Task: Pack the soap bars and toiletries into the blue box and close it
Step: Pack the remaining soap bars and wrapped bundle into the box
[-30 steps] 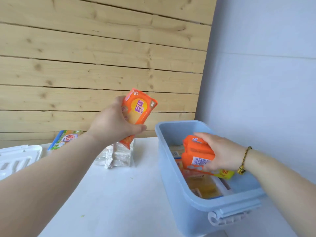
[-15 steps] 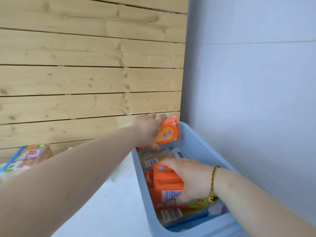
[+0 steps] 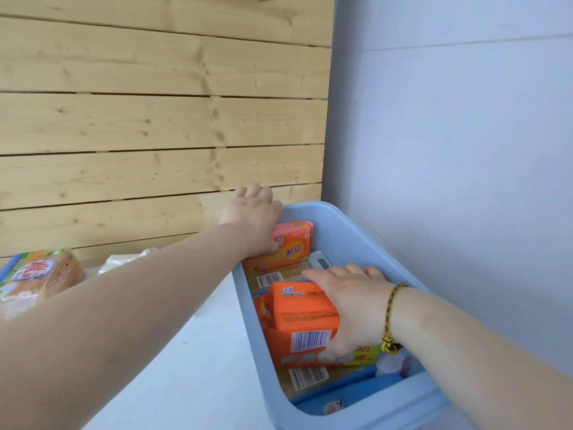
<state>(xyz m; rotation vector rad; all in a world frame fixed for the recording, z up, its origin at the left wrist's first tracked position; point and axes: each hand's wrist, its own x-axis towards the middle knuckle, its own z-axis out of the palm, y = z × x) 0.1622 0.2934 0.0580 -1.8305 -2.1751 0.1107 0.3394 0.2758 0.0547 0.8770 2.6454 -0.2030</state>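
Trouble most likely comes from crowding: the blue box (image 3: 341,218) sits on the bench (image 3: 201,352), already layered with goods. Our left grip (image 3: 254,221) pinches the far orange pack (image 3: 293,246), which stands on edge at the box's far end. If it is let go carelessly, we judge it tips flat onto the bars below. Our right grip (image 3: 353,305) clasps the near orange pack (image 3: 302,318), thumb on its near face and fingers over the top. That pack rides on the pile, so it could stand proud of the rim and stop the lid from seating; the lid itself is out of view.

Counted in the box:
- two orange packs in hand
- a third orange edge (image 3: 262,308) just left of the near one
- two barcoded yellowish bars (image 3: 269,279) beneath
- one white item (image 3: 319,262)
- one blue item (image 3: 341,395)

Outside, on the bench, we count one green-edged pack (image 3: 40,274) and one clear-wrapped bundle (image 3: 124,262), both yet to go in.
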